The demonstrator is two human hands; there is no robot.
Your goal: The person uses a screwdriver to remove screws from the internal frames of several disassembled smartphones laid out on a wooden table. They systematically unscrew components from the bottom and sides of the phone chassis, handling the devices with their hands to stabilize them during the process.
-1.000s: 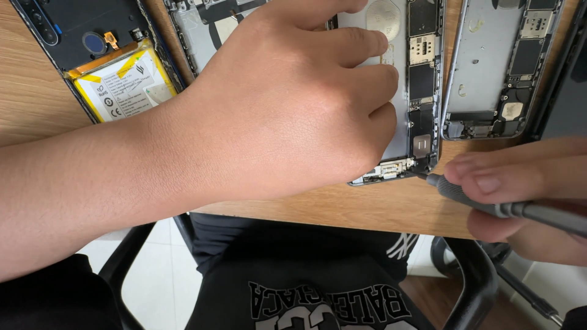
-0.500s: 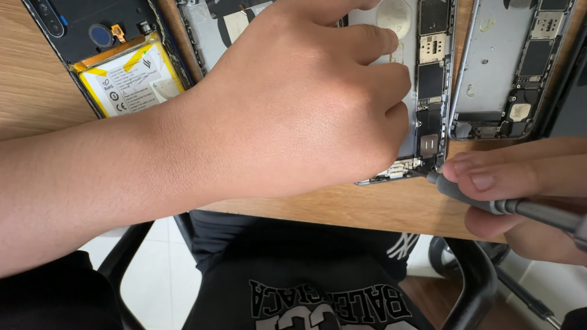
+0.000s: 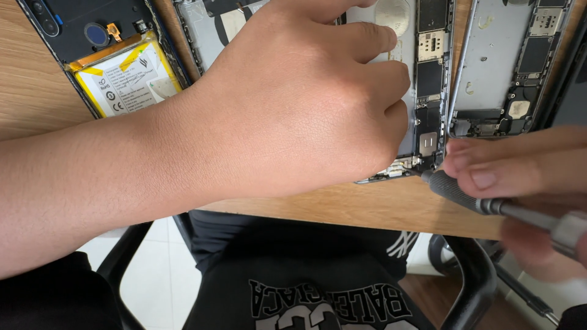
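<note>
- Right hand (image 3: pixel 520 177) at right edge of frame, fingers (image 3: pixel 489 160) pinched narrow around a grey metal screwdriver (image 3: pixel 483 201); knurled tip end sits at the bottom corner of the opened phone (image 3: pixel 422 85), centre-right.
- Left hand (image 3: pixel 306 104) fills the middle, fingers (image 3: pixel 367 43) curled down and pressing flat on the opened phone, holding it against the table; fingertips mostly hidden, so exact grip on the edge cannot be told.
- Versus half a second ago: screwdriver tip at about the same spot on the phone's lower corner; right hand much the same; left hand same clamp, no real shift.
- Opened phone lies on the wooden table (image 3: pixel 36 91), its lower end at the table's near edge.
- Second stripped phone chassis (image 3: pixel 507 67) just beside it, upper right.
- Third phone with a yellow-taped battery (image 3: pixel 128 76) upper left, well apart from the screwdriver.
- Black chair arms (image 3: pixel 477 281) and dark shirt below the table edge.
</note>
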